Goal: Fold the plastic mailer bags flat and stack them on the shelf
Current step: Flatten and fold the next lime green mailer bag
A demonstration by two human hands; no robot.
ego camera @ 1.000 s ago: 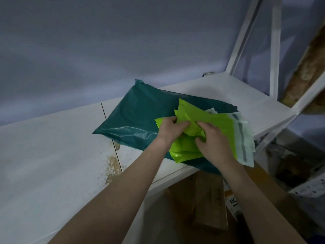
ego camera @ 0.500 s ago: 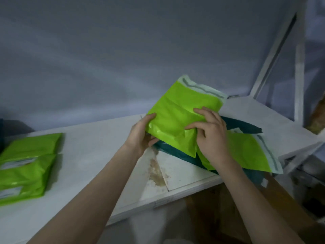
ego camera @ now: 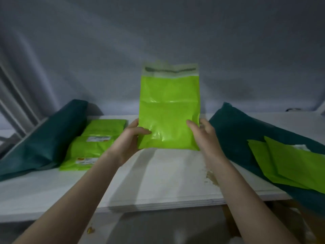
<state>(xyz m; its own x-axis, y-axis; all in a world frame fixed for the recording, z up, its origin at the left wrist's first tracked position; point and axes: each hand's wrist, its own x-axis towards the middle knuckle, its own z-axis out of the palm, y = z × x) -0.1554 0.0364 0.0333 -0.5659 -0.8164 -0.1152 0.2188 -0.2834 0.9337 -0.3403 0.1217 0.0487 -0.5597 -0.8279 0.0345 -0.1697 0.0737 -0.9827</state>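
A lime-green mailer bag (ego camera: 168, 110) stands upright above the white shelf (ego camera: 158, 182), its pale adhesive flap at the top. My left hand (ego camera: 131, 138) pinches its lower left edge, thumb on the front. My right hand (ego camera: 204, 133) holds its lower right edge, fingers partly behind the bag. More flat lime-green mailers (ego camera: 288, 164) lie at the right on a dark teal bag (ego camera: 246, 131). A stack of lime-green mailers with labels (ego camera: 95, 143) lies at the left.
A second dark teal bag (ego camera: 44, 138) leans at the left beside the labelled stack. A white shelf upright (ego camera: 15, 104) runs diagonally at far left. A brownish stain (ego camera: 212, 178) marks the shelf near my right forearm. A grey wall stands behind.
I lifted one lime-green mailer off the pile on the teal bag, carried it left and turned it upright. The view swung left, bringing the labelled stack and the left teal bag into sight.
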